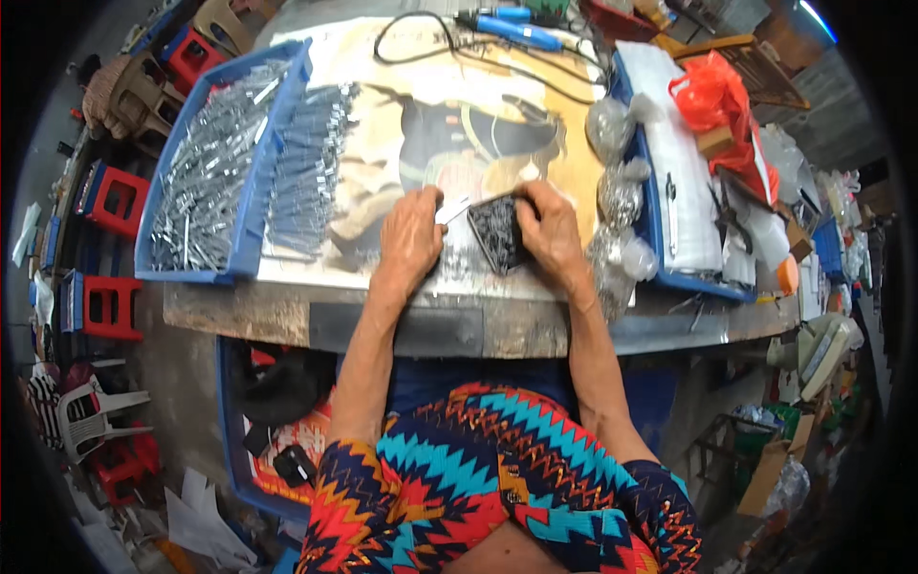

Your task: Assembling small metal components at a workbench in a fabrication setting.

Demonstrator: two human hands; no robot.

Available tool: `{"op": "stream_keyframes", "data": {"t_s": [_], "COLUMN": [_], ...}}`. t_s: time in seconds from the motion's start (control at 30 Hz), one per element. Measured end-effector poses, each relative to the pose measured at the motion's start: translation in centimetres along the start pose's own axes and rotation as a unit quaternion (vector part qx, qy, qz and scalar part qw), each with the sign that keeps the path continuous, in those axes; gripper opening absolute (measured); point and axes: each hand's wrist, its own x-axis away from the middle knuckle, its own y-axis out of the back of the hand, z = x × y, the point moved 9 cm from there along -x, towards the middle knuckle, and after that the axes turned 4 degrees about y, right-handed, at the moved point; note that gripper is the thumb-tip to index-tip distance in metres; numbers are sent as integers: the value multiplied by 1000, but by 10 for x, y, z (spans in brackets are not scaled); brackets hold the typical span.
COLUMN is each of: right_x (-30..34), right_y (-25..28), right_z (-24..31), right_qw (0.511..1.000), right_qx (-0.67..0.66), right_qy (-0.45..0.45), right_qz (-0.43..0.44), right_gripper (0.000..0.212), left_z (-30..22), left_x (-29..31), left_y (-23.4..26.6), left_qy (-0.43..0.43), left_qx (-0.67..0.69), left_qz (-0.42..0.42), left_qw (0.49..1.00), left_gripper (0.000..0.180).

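My left hand is closed around a slim, shiny metal piece, whose end sticks out toward the right. Close by, a small dark open box full of tiny black parts rests tilted on the printed sheet. My right hand is at the right side of this box, its fingers curled and pressed together over the rim. Whatever its fingertips hold is hidden. Left of my hands, a row of slender metal pieces lies beside a blue bin heaped with similar metal pieces.
A blue electric screwdriver with a black cable lies at the far side. Clear bags of small parts line the right, beside a blue tray holding pliers. The worn table edge runs below my forearms.
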Motion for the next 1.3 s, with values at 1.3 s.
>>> {"op": "stream_keyframes", "data": {"t_s": [1.3], "right_x": [4], "right_y": [-5], "right_z": [-11], "right_qw": [998], "right_qx": [-50], "right_qy": [-28], "right_qz": [27], "right_gripper": [14], "left_z": [0], "left_x": [-6], "left_y": [-6], "left_qy": [-86], "left_qx": [-97], "left_qz": [-41], "left_qw": [991], "left_gripper": [16]}}
